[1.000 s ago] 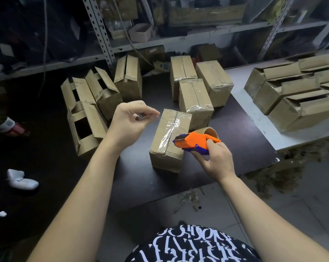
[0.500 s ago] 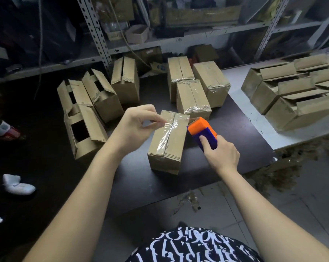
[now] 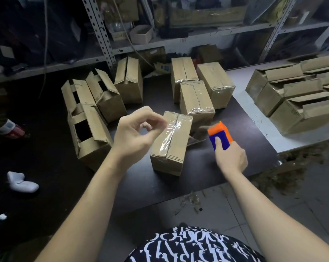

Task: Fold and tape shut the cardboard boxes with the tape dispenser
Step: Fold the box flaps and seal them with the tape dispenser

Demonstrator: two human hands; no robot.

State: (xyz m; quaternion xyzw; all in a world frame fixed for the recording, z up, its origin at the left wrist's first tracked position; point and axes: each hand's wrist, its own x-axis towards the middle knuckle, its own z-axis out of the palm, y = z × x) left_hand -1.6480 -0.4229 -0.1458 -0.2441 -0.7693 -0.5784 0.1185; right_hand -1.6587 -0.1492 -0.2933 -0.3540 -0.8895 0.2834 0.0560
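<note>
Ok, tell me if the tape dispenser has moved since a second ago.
Yes. The tape dispenser, held in the right hand, has shifted rightward, away from the nearest taped box: it overlapped that box's right edge, now it sits clear of it.

taped boxes (image 3: 195,99): four, on the dark worktop (image 3: 235,129)
untaped boxes (image 3: 128,80): four, on the same worktop, left side
piled boxes (image 3: 292,103): at least five on the white worktop (image 3: 241,91); the pile runs past the edge, so no exact count
tape dispenser (image 3: 219,134): one
small open box (image 3: 142,34) on the shelf (image 3: 178,42): one
</note>
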